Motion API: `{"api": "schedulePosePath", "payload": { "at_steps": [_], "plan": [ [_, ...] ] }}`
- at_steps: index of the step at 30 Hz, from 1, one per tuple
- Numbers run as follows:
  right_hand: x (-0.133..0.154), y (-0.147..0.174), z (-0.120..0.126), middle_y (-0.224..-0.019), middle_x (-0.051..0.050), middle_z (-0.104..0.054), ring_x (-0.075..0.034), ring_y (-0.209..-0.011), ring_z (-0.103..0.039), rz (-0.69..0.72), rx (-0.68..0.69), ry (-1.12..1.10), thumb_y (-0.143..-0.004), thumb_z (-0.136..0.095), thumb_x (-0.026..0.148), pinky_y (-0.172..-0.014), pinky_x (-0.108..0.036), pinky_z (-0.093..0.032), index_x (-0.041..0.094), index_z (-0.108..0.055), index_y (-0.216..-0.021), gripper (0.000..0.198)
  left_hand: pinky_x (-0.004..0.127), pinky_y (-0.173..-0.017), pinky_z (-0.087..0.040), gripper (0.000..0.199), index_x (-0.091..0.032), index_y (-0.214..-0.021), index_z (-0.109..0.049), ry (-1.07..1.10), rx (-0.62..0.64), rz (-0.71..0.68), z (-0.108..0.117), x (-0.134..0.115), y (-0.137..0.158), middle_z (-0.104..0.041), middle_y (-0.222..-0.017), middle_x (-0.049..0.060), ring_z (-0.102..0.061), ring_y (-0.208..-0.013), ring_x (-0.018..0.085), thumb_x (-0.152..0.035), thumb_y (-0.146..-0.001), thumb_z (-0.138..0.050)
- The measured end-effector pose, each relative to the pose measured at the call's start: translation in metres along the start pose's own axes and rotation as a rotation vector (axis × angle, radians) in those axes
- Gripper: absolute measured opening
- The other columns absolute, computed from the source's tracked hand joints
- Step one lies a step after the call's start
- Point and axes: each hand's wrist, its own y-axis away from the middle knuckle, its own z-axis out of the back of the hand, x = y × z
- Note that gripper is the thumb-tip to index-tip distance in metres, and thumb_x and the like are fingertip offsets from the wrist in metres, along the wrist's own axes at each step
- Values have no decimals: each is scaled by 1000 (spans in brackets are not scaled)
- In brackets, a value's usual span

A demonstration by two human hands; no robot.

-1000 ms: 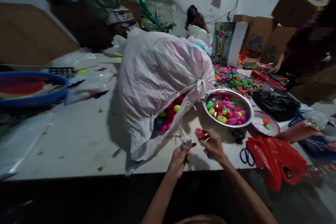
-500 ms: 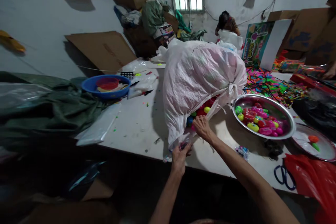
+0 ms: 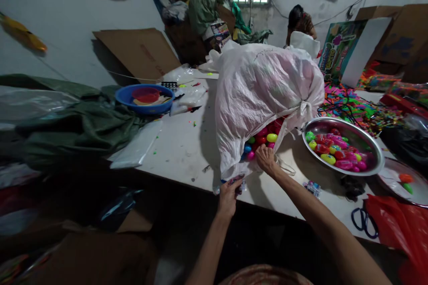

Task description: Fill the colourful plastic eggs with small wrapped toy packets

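A bulging white woven sack (image 3: 264, 84) lies on the table, its neck tied with a strip at the right. Colourful plastic eggs (image 3: 261, 139) show through an opening low in its side. My right hand (image 3: 266, 159) is closed at the lower lip of this opening, knuckles up, gripping the sack's edge beside the eggs. At the table's front edge, below the sack's bottom corner, my left hand (image 3: 228, 197) is closed around a small clear packet (image 3: 240, 185) with dark and purplish contents; its fingers partly hide it. A similar small packet (image 3: 313, 188) lies to the right.
A steel bowl (image 3: 377, 167) of filled plastic eggs stands at right, with a plate (image 3: 389, 182), scissors (image 3: 364, 222) and a red plastic bag (image 3: 389, 222) nearby. Left are a blue basin (image 3: 143, 107) and clear bags (image 3: 137, 147). Behind the sack sits another person (image 3: 302, 22).
The view has shifted, so the scene sits further right. More eggs show in the sack's opening beside my right hand. Both hands stay close to the sack's lower part.
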Motion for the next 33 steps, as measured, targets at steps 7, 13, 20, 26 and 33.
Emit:
{"api": "schedulePosePath", "payload": {
  "at_steps": [7,13,20,26,33],
  "plan": [
    [9,13,32,-98,-12,-60,-23,-86,-56,-144,-39,-216,-76,-56,37,-73,-32,-42,15,-59,-89,26,20,-43,-34,33,-11,-70,-69,-129,-57,-157,8,7,-3,-59,-51,0,-46,-44,8,-33,-48,-81],
    [5,65,43,-67,-2,-62,-17,-58,-61,-499,179,-1490,-69,-58,36,-56,-28,-48,15,-57,-86,27,19,-40,-29,36,-13,-53,-58,-99,-89,-139,-8,12,-5,-50,-45,-4,-40,-40,6,-41,-49,-80],
    [7,98,41,-67,-3,-66,-16,-53,-64,-666,134,-1787,-62,-68,28,-53,-26,-51,13,-59,-82,26,19,-38,-23,43,-14,-50,-52,-146,-59,-130,-26,16,-1,-47,-43,-4,-35,-37,4,-49,-52,-77],
    [-4,97,50,-71,-5,-68,-17,-56,-66,-647,116,-1771,-64,-67,27,-55,-26,-51,12,-62,-94,34,18,-38,-27,45,-14,-60,-54,-47,-19,42,-34,13,2,-53,-50,-3,-43,-40,6,-53,-53,-75],
    [-2,105,50,-83,-5,-67,-17,-66,-66,-527,97,-1665,-63,-69,31,-57,-26,-53,14,-66,-89,31,19,-38,-25,47,-15,-58,-54,-156,-4,-26,-41,19,7,-47,-45,-5,-39,-39,6,-58,-58,-69]
  ]
}}
